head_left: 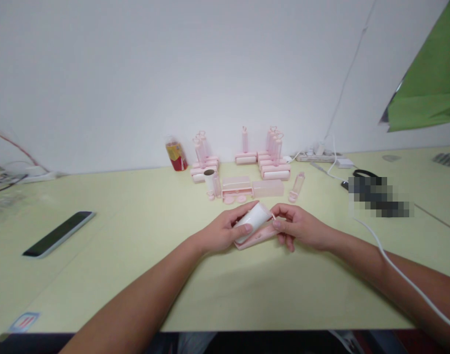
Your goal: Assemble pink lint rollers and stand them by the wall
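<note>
My left hand (225,230) wraps round a white lint roller roll (253,221), its thumb lying across the front. Below the roll runs a long pink plastic piece (259,237), tilted up to the right. My right hand (296,225) is closed at the roll's right end, thumb and forefinger pinching a thin pink part there. Just beyond my hands lie an opened pink case (237,191), a clear pink cover (268,188) and a pink handle (297,187). Another white roll (210,183) stands upright beside the case.
Pink lint rollers with upright handles (201,152) and more (275,152) stand in rows near the wall. A red and yellow can (177,154) is left of them, a dark flat device (59,234) farther left. A white cable (379,246) crosses over my right forearm.
</note>
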Motion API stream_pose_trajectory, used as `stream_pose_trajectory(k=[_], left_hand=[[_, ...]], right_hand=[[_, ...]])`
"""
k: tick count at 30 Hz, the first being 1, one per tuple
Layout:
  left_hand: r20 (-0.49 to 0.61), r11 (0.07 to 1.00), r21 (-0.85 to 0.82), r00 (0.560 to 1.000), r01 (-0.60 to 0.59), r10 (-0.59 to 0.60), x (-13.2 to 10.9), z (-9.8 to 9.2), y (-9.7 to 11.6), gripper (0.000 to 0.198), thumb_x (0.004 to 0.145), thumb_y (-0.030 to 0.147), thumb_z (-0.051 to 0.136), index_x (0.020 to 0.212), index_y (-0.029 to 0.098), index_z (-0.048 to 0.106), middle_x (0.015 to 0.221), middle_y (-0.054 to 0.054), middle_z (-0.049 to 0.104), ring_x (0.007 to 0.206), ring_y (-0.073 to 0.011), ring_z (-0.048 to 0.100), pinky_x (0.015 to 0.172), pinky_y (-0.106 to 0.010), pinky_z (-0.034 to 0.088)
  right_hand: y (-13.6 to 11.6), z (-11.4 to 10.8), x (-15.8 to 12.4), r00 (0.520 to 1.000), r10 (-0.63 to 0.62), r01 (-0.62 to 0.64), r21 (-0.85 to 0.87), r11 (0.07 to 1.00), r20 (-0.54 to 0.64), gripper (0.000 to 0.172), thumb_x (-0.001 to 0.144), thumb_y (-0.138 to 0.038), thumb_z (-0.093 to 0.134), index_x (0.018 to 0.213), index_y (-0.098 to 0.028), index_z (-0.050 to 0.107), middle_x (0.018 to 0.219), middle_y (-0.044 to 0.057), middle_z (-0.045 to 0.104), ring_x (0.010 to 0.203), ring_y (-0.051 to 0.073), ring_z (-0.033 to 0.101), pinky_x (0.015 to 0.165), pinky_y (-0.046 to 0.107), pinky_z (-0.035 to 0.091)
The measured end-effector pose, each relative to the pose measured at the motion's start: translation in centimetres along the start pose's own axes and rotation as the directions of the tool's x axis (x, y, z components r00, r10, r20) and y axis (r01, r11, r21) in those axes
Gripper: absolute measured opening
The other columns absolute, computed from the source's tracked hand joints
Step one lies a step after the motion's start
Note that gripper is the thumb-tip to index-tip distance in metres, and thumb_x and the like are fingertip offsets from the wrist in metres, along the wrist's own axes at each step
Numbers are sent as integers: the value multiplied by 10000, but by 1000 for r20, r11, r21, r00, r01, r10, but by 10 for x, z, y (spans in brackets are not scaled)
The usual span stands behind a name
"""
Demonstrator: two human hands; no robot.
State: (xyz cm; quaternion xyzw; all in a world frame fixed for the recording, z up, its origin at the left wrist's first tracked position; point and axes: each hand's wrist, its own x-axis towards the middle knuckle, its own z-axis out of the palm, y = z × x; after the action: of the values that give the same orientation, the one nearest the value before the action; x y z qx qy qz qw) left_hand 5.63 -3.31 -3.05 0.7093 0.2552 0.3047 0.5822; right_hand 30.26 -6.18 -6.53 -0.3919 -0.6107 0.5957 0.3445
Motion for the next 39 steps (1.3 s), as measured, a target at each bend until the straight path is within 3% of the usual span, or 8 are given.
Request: stream_pose_trajectory(k=[3, 8, 14, 24, 33, 39], left_hand=[[140, 957, 248, 983, -148, 116, -1, -3, -2, 600, 892, 410, 604, 1438, 192, 487, 1330, -104, 594, 1193, -301, 546, 1033, -406, 399], [195, 867, 427, 962, -257, 189, -1, -8, -9, 584, 940, 363, 542, 1489, 215, 406, 1421, -103, 534, 1241, -277, 528, 1070, -415, 382], [256, 732, 588, 937, -345, 236, -2, -6, -9, 573, 952, 378, 502, 1498, 251, 382, 1341, -113, 585, 1146, -261, 572, 1010, -429, 433], [136, 655, 724, 976, -217, 173, -3, 5, -11, 572, 947, 498, 493, 1442, 216, 436, 1354, -111, 587, 1186, -264, 565, 1020, -425, 437], [167, 588, 775, 972, -233, 165, -3, 3, -10, 581, 939, 537, 480, 1424, 217, 455, 1190, -110, 633, 1055, -252, 585, 931, -397, 461], [136, 587, 782, 977, -208, 166, -3, 5, -9, 579, 926, 563, 492, 1390, 217, 491, 1203, -101, 635, 1074, -249, 578, 940, -387, 450]], right_hand=[[-1, 0, -2, 999, 4, -7, 67, 998, 40, 396, 844, -505, 685, 992, -191, 495, 599, -27, 645, 430, 103, 583, 403, 180, 468], [2, 1, 0, 999, 32, -38, 190, 981, 35, 413, 879, -588, 587, 890, -182, 509, 597, -5, 644, 417, 107, 578, 401, 195, 475], [6, 2, 1, 997, 82, -82, 110, 991, 0, 435, 866, -600, 604, 852, -171, 532, 579, 3, 643, 390, 106, 558, 386, 201, 446], [3, 4, 0, 999, 31, -30, 76, 997, -9, 423, 849, -563, 652, 769, -169, 521, 554, -18, 623, 395, 91, 544, 399, 191, 429], [4, 1, -1, 1000, -9, 9, 22, 1000, 3, 399, 839, -528, 684, 799, -161, 531, 578, -16, 625, 425, 89, 553, 415, 187, 434], [5, 3, 0, 999, -36, 36, 7, 999, 11, 382, 852, -520, 670, 797, -171, 525, 593, -16, 614, 445, 100, 559, 431, 212, 454]])
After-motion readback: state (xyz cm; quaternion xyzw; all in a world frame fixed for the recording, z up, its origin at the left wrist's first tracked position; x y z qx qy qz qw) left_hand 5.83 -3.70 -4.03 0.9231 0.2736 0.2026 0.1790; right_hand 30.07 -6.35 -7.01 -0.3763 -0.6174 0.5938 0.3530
